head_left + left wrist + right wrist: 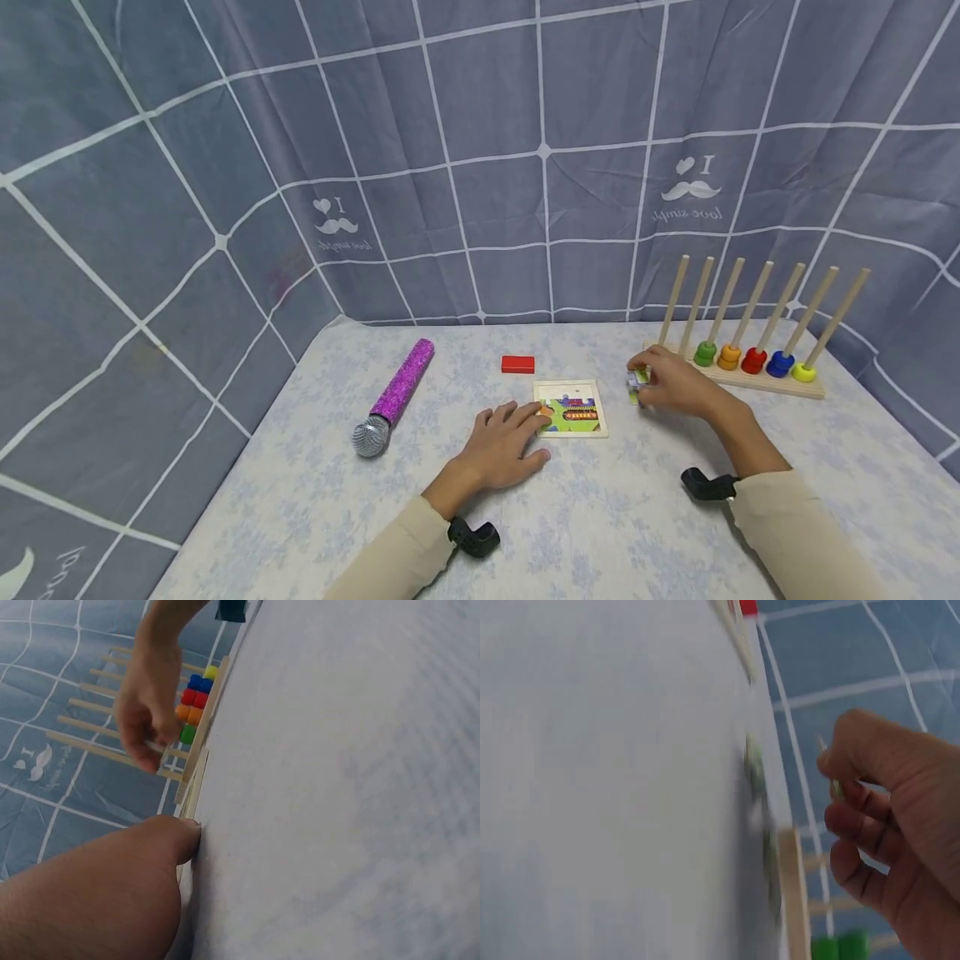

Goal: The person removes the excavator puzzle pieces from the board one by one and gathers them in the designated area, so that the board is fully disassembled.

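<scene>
A small framed jigsaw puzzle (573, 409) with a colourful picture lies on the table, its upper part showing pale bare board. My left hand (501, 448) is spread flat beside it, fingertips over the frame's left edge. To the right of the puzzle, my right hand (677, 382) pinches a small puzzle piece (836, 787) between thumb and finger, held above the table in the right wrist view. Blurred loose pieces (754, 765) lie on the table below that hand. The held piece's picture cannot be made out.
Just behind the right hand stands a wooden peg rack (772, 384) with coloured beads on several tall pegs. A red block (518, 365) lies behind the puzzle. On the left is a purple glitter microphone (405, 383). A grey-blue curtain (487, 208) hangs behind the table.
</scene>
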`<state>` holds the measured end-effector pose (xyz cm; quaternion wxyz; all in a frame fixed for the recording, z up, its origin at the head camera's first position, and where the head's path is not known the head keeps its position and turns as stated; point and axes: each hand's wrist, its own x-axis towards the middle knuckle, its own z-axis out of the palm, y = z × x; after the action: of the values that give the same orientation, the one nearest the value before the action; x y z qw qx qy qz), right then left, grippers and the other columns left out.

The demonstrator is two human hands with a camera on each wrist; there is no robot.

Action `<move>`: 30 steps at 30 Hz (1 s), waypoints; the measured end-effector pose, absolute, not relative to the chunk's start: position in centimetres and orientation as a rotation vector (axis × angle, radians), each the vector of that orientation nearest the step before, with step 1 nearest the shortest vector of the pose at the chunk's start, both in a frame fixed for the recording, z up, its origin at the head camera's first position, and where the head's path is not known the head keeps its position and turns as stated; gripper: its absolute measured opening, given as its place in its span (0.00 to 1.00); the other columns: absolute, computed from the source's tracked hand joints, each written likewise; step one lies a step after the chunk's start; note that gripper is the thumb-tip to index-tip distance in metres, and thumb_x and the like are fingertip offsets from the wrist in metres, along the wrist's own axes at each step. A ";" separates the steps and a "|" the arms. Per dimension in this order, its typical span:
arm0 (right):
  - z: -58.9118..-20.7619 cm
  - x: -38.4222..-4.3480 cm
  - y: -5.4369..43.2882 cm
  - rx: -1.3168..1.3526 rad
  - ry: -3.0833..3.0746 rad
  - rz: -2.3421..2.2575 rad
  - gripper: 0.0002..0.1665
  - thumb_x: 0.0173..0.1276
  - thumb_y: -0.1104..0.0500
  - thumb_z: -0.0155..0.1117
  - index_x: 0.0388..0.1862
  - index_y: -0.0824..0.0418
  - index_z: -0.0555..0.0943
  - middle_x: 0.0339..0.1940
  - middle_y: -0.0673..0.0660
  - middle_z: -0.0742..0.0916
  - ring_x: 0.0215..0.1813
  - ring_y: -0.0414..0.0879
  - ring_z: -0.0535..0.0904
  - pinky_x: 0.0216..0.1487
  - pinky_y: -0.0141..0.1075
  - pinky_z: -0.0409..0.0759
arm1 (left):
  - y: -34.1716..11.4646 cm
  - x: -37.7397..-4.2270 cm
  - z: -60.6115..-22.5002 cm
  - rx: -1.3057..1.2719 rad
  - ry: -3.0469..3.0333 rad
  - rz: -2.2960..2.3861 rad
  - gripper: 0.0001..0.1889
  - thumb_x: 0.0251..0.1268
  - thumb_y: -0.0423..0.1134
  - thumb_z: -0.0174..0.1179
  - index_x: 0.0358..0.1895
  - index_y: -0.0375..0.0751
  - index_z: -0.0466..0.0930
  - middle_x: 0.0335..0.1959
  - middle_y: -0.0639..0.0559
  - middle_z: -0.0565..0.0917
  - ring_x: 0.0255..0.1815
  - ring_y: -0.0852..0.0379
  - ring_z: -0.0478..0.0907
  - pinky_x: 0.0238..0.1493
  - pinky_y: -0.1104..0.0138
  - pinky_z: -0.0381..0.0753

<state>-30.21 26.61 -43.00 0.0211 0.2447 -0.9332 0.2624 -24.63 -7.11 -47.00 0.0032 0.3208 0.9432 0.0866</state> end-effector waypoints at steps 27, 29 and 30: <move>-45.7 -27.7 35.8 0.602 -2.923 0.907 0.20 0.61 0.70 0.70 0.54 0.71 0.84 0.52 0.67 0.82 0.40 0.48 0.72 0.39 0.40 0.74 | -7.0 -24.6 -46.9 0.987 2.952 0.264 0.29 0.77 0.61 0.47 0.76 0.58 0.65 0.79 0.57 0.59 0.77 0.44 0.57 0.68 0.41 0.58; -45.7 -27.7 35.9 0.594 -2.926 0.918 0.21 0.61 0.69 0.70 0.54 0.71 0.83 0.51 0.66 0.82 0.39 0.48 0.71 0.38 0.38 0.73 | -7.0 -24.6 -46.9 0.987 2.954 0.261 0.29 0.77 0.61 0.46 0.76 0.58 0.65 0.79 0.57 0.59 0.77 0.44 0.56 0.68 0.42 0.58; -45.6 -27.7 35.9 0.595 -2.928 0.923 0.22 0.61 0.69 0.70 0.55 0.71 0.83 0.51 0.66 0.82 0.39 0.48 0.71 0.38 0.37 0.73 | -7.0 -24.6 -46.9 0.987 2.955 0.259 0.29 0.76 0.61 0.46 0.76 0.59 0.65 0.79 0.57 0.59 0.77 0.44 0.56 0.68 0.42 0.58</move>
<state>-27.67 35.89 -45.64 0.0071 0.1903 -0.9363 0.2953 -24.63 -7.02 -46.88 0.0076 0.3158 0.9452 0.0827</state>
